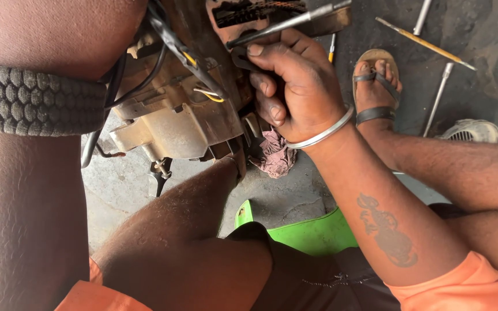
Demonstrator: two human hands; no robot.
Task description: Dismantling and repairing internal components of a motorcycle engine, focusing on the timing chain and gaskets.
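We see the right hand (pixel 298 86) closed around a thin metal rod (pixel 286 24), its tip against the grimy engine block (pixel 177 112) beside a knobbly tyre (pixel 36 99). Our left hand is hidden behind the engine, so its grip we cannot tell. More tools (pixel 425 43) lie on the concrete floor (pixel 479 86) nearby.

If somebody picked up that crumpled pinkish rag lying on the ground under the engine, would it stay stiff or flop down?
The crumpled pinkish rag would probably flop, since it lies in soft folds. It looks like thin cloth, so likely light. It seems unlikely to roll or slide on the rough grey concrete floor.
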